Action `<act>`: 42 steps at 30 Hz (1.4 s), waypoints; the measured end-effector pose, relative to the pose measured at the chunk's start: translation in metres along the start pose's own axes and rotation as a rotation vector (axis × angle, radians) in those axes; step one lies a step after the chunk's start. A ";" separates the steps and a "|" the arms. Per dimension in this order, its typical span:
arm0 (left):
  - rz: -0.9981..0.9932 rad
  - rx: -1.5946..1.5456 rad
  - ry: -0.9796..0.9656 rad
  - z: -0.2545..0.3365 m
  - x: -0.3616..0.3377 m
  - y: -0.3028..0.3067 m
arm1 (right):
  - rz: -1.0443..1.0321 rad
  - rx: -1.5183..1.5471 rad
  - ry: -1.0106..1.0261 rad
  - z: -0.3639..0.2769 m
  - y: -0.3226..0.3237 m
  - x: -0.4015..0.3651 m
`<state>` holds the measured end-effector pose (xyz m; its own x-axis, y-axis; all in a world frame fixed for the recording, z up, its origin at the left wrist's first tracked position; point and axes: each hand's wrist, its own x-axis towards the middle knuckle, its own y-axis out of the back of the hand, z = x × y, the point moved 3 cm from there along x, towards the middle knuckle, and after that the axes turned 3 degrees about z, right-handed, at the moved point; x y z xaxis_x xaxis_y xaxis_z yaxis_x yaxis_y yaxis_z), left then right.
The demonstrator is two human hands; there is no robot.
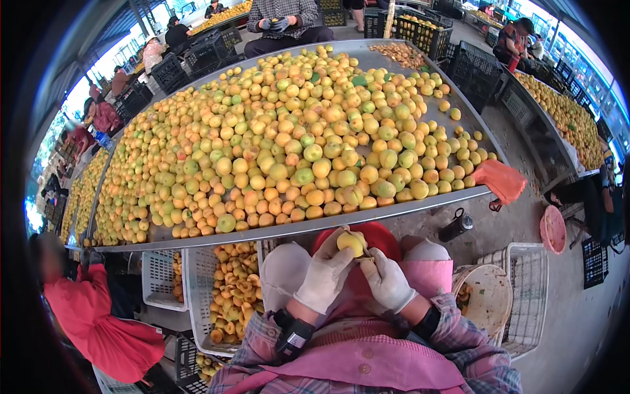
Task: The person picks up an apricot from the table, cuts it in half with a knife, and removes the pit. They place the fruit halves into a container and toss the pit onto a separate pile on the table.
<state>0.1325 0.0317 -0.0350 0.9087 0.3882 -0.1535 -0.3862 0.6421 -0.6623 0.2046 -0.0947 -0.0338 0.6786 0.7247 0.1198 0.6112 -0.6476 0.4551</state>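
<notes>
Head view: left hand (326,272) curled round apricot (350,243) over lap, below worktop (407,205) edge. Right hand (388,284) closed against fruit, tool unclear. Best: steady grip, follow seam.

Worn: pink apron (367,364), two buttons at its centre. Plaid sleeves (252,341) flank the apron on both sides. Above the apron, left hand (326,272) and right hand (387,282) wear soiled white gloves. A black device (293,333) is strapped at the left wrist and a black band (428,323) at the right.

Fruit-piled table (394,207), crates (157,279), bucket (485,302)
</notes>
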 end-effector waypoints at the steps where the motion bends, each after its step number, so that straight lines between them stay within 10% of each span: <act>1: -0.015 -0.095 0.034 0.001 -0.002 -0.007 | 0.046 0.024 0.066 -0.003 0.001 0.000; 7: -0.079 0.005 -0.023 0.016 -0.002 -0.017 | -0.007 -0.023 0.142 -0.011 0.017 0.004; 13: -0.033 1.037 -0.047 0.047 -0.008 -0.024 | -0.138 -0.149 0.184 -0.005 0.022 0.010; 19: -0.037 0.130 0.000 0.017 -0.005 -0.019 | 0.123 -0.011 0.273 -0.018 0.009 0.006; 25: -0.062 1.175 -0.137 0.063 -0.012 -0.039 | -0.035 -0.123 0.246 -0.017 0.024 0.008; 34: -0.026 0.048 -0.002 0.022 -0.007 -0.025 | 0.104 -0.039 0.283 -0.025 0.017 0.009; 37: -0.009 0.741 -0.201 0.044 -0.010 -0.025 | 0.002 -0.055 0.324 -0.023 0.029 0.014; 42: -0.003 0.641 -0.201 0.041 -0.009 -0.029 | -0.070 -0.095 0.319 -0.020 0.027 0.014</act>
<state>0.1292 0.0370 0.0154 0.8866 0.4616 0.0280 -0.4579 0.8848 -0.0863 0.2225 -0.0970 -0.0027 0.4652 0.8137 0.3485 0.6009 -0.5794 0.5507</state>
